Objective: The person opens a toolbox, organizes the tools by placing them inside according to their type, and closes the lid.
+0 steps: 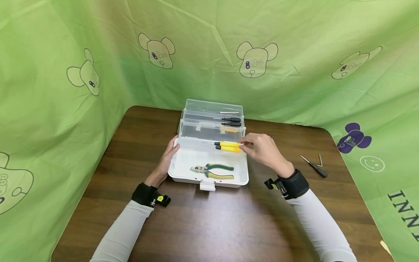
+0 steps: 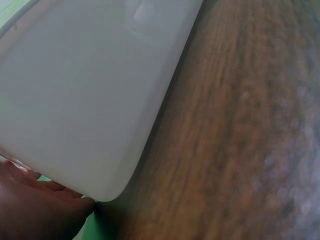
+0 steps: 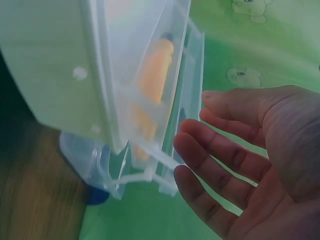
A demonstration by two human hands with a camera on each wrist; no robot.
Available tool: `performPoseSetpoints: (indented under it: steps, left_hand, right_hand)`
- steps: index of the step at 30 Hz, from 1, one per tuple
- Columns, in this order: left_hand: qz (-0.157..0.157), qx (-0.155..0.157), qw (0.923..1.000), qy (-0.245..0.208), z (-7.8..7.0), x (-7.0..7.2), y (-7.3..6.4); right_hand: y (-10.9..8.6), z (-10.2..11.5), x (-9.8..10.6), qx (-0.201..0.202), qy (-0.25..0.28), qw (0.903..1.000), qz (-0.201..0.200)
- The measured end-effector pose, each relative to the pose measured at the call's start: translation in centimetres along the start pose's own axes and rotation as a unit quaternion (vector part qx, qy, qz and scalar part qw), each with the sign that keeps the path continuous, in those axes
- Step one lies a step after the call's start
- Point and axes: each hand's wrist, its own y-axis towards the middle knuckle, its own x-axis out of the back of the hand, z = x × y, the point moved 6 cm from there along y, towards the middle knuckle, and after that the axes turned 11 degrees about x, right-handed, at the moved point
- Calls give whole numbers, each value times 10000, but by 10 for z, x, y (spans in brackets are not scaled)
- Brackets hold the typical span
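A white toolbox [image 1: 180,163] stands with its clear tiered trays [image 1: 191,130] folded up at the back. My left hand [image 1: 165,159] grips its left side, thumb over the rim; the left wrist view shows the fingers [image 2: 35,210] against the outer wall. Two yellow-handled screwdrivers [image 1: 230,149] lie side by side in the lowest tray. Beside their handle ends is my right hand [image 1: 264,151]. In the right wrist view its fingers [image 3: 215,167] are loosely bent and hold nothing, close to a tray with a yellow handle [image 3: 155,75]. Green-and-beige pliers [image 1: 211,170] lie in the box bottom.
Two black-handled screwdrivers [image 1: 231,124] and a thin metal rod [image 1: 229,112] sit in the upper trays. Right on the wooden table [image 1: 209,225] are another dark screwdriver [image 1: 315,167] and a hex key [image 1: 320,160]. A green curtain [image 1: 203,36] surrounds the table.
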Motion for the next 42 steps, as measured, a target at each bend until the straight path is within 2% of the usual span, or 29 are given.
performPoseSetpoints:
  steps: [6, 20, 29, 42]
  left_hand:
    - [59, -13, 9999, -114, 2, -1, 1]
    - [58, -19, 10000, -38, 1, -1, 1]
    - [21, -2, 10000, 43, -1, -1, -2]
    - [68, -105, 9999, -50, -2, -1, -2]
  right_hand:
    - [-20, -12, 12, -184, -165, 9996, -122]
    - [-76, -50, 43, -704, -902, 9933, -169]
    - [-116, -78, 59, -1340, -1303, 9824, -66]
    - [-165, -129, 81, -2229, -1340, 9653, 237]
